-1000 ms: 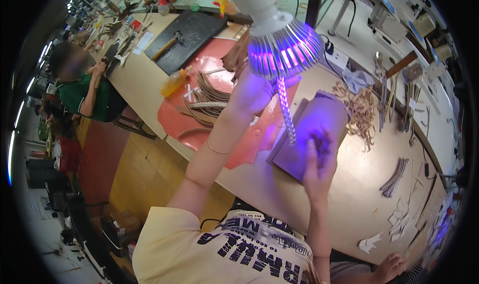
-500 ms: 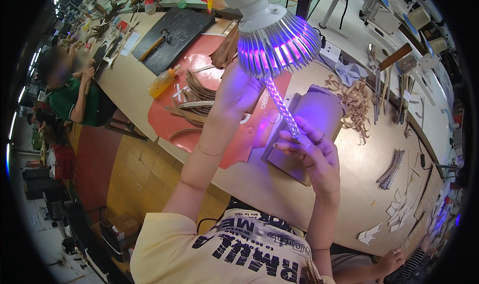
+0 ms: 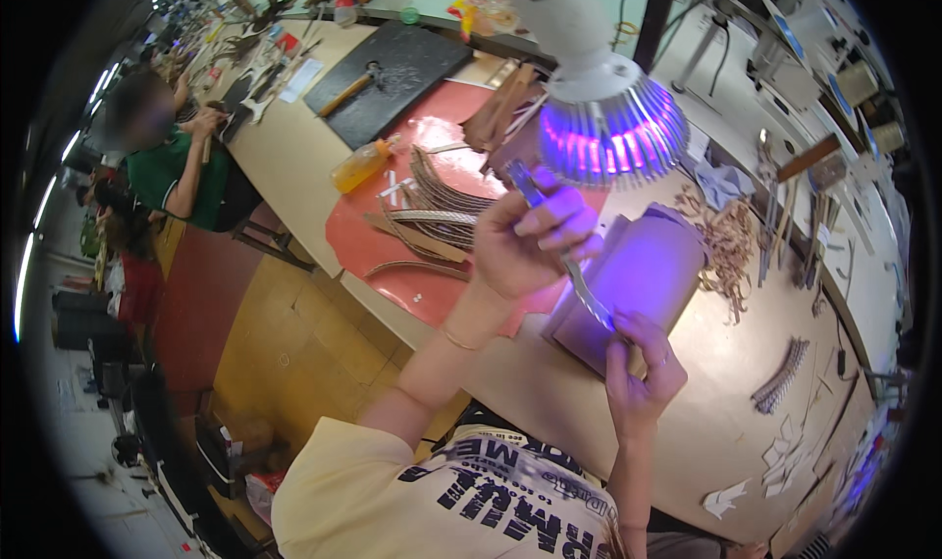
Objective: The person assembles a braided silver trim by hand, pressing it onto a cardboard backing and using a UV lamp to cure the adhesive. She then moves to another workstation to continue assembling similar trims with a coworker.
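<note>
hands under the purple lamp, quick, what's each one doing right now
Left hand: closed on the upper part of a thin strip.
Right hand: closed, grip pinching the strip's lower end.

Orange bottle (image 3: 361,165) on red mat (image 3: 383,245); black board (image 3: 392,78) behind; seated co-worker (image 3: 167,157) far left.

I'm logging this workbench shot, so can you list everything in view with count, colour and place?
lamp: one, white with violet light, above the hands
strip: one, thin, patterned, held in both hands
block: one, violet-lit, under the lamp
mat: one, red, on the bench
curved strips: several, brown, on the mat
bottle: one, orange, mat's far edge
dark board: one, far bench
co-worker: one, green top, left
left hand: grips strip's upper end
right hand: grips its lower end
</note>
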Action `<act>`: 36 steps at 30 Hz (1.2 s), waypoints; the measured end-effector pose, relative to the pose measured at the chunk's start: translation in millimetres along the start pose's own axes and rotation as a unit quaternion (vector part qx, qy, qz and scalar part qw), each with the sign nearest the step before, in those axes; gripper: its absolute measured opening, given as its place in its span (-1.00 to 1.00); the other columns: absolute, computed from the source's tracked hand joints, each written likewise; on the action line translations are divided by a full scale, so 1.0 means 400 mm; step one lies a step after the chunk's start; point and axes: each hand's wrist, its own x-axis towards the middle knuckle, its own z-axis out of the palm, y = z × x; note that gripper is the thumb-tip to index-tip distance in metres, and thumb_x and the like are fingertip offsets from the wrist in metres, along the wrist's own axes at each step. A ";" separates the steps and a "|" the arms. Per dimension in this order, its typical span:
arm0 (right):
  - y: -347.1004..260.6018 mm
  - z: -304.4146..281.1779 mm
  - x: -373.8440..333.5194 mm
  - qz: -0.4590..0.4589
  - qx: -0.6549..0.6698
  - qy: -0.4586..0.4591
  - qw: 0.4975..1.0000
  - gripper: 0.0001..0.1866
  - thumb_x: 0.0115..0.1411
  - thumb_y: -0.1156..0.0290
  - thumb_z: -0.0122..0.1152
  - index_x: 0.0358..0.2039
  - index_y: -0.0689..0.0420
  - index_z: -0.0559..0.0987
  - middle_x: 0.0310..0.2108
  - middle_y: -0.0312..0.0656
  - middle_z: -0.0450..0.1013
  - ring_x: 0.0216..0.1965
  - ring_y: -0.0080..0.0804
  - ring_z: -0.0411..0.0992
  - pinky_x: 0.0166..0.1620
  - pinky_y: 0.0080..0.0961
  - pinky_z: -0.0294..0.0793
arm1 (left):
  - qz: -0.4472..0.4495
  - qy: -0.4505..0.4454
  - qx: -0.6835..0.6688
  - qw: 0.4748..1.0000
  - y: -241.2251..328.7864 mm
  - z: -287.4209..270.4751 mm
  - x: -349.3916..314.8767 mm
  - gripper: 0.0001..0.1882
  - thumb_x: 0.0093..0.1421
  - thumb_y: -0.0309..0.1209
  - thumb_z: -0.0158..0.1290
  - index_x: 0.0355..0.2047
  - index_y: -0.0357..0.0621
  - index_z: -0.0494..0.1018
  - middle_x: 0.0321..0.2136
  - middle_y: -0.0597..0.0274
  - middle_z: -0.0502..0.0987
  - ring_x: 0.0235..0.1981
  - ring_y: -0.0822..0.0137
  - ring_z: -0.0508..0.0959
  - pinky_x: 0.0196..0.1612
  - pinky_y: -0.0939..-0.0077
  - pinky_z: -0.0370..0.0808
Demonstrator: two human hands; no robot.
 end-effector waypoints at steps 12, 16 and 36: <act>0.006 -0.041 -0.100 0.003 -0.020 0.010 1.000 -0.68 -0.04 0.78 0.22 -0.26 0.17 0.57 -0.26 0.02 0.57 -0.25 -0.15 0.59 -0.17 -0.41 0.58 | -0.078 -0.039 -0.090 0.992 -0.056 -0.025 -0.043 -0.91 0.33 -0.21 -0.17 -0.27 0.15 0.28 -0.65 0.58 0.26 -0.54 0.52 0.20 -0.33 0.50 0.15; 0.010 -0.043 -0.114 0.007 -0.019 0.015 1.000 -0.68 -0.04 0.78 0.22 -0.26 0.17 0.57 -0.28 0.01 0.57 -0.25 -0.15 0.59 -0.17 -0.40 0.58 | -0.078 -0.036 -0.095 0.992 -0.072 -0.019 -0.043 -0.90 0.31 -0.21 -0.15 -0.27 0.14 0.27 -0.66 0.57 0.25 -0.54 0.51 0.19 -0.32 0.50 0.14; -0.013 -0.117 -0.080 0.158 0.037 0.022 0.986 -0.79 0.14 0.58 0.23 -0.18 0.29 0.53 -0.20 -0.10 0.50 -0.20 -0.36 0.47 -0.07 -0.48 0.42 | -0.077 0.233 0.435 0.866 -0.324 0.067 -0.146 -0.85 0.30 -0.52 0.01 -0.13 -0.26 0.43 0.09 0.24 0.29 0.01 0.49 0.38 0.08 0.48 0.36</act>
